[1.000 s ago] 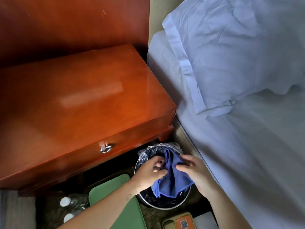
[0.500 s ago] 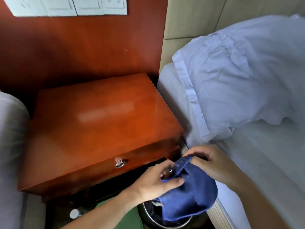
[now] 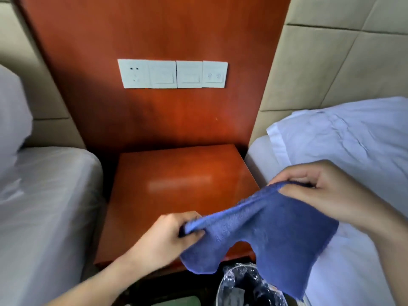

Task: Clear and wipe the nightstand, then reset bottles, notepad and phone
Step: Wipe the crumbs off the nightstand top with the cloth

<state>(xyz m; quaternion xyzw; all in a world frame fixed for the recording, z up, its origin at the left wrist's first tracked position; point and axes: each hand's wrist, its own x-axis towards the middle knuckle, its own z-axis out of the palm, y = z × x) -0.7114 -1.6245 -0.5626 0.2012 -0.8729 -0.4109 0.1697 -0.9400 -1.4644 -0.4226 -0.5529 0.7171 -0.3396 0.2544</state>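
A blue cloth [image 3: 271, 235] hangs spread between my two hands above the front of the wooden nightstand [image 3: 176, 191]. My left hand [image 3: 167, 239] pinches its left corner over the nightstand's front edge. My right hand [image 3: 331, 195] pinches the upper right edge, over the bed side. The nightstand's glossy top carries nothing. No bottles, notepad or phone show in this view.
A metal bin with a plastic liner [image 3: 242, 286] stands on the floor below the cloth. A green object [image 3: 176, 301] peeks in beside it. White beds flank the nightstand at left [image 3: 44, 206] and right [image 3: 353, 140]. A switch panel [image 3: 172, 74] sits on the wooden wall.
Both hands have lifted the blue cloth up from the bin and pulled it open. My view has tilted up from the floor to the nightstand and wall.
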